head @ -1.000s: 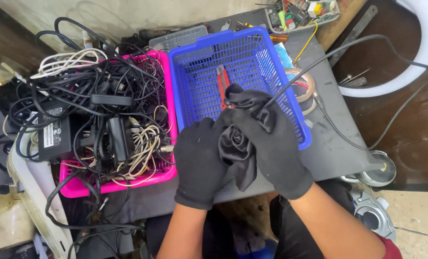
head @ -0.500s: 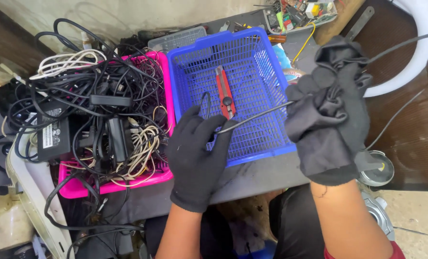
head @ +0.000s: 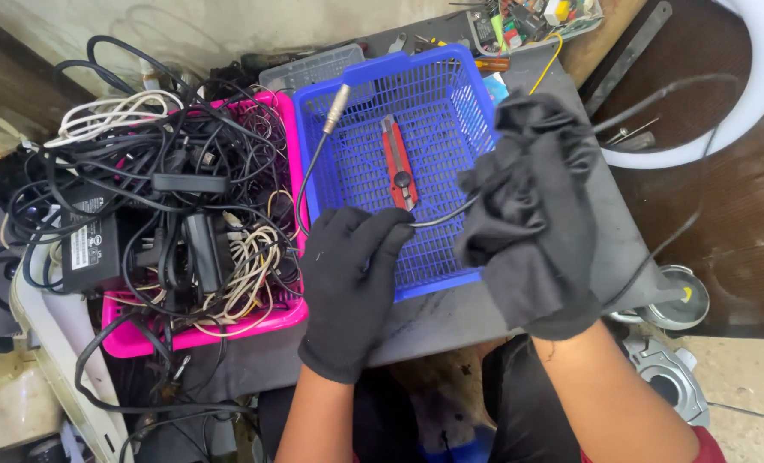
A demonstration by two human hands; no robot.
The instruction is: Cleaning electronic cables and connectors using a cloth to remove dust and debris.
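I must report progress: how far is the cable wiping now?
Done: no wiped cable lies in the blue basket; only a red knife does. In hand: the left hand grips a black cable, and the right hand wraps it in a cloth. Left: the tangled cables filling the pink basket.

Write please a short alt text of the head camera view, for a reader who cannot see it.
Two black-gloved hands work a thin black cable over a blue basket: the left hand pinches it, the right hand wraps it in a black cloth. A red utility knife lies inside; a pink basket holds tangled cables.
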